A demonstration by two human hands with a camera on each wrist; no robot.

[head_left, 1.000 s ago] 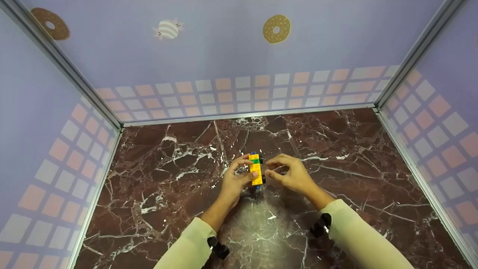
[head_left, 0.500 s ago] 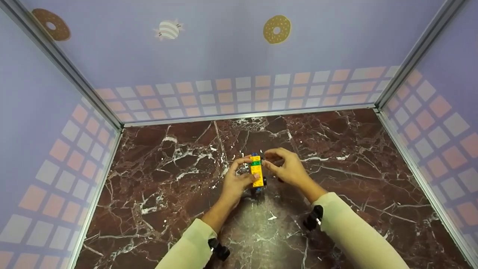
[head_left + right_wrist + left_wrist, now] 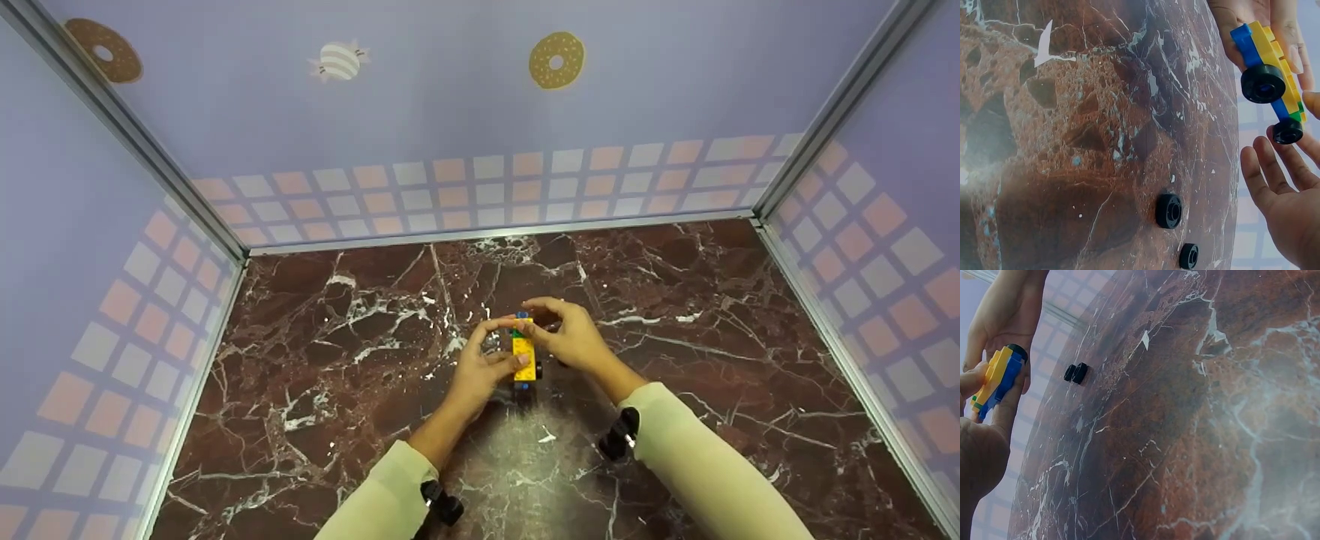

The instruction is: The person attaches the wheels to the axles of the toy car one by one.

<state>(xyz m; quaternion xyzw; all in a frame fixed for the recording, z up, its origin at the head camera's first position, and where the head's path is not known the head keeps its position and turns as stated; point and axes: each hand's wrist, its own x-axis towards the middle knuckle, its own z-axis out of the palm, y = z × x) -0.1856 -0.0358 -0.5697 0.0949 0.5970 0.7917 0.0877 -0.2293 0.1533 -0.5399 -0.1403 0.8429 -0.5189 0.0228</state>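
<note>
My left hand (image 3: 476, 375) grips a small toy car (image 3: 523, 360) built of bricks, its thumb across the yellow top. The car has a blue base (image 3: 1005, 379), yellow bricks, a green brick (image 3: 517, 332) near the far end and black wheels. In the right wrist view, a larger wheel (image 3: 1264, 83) and a smaller wheel (image 3: 1287, 130) sit along one side. My right hand (image 3: 574, 341) pinches the far end of the car, its thumb over the yellow top and fingers by the smaller wheel. Its fingers hide part of that end.
Two loose black wheels lie on the marbled tabletop (image 3: 345, 420): one wheel (image 3: 1169, 211) is nearer, another wheel (image 3: 1189, 256) beyond it. The hands hide them in the head view. Patterned panels (image 3: 465, 97) enclose the back and both sides.
My right hand has come in from the right onto the car's far end. My left hand has shifted slightly right with the car, which now stands straighter in the head view.
</note>
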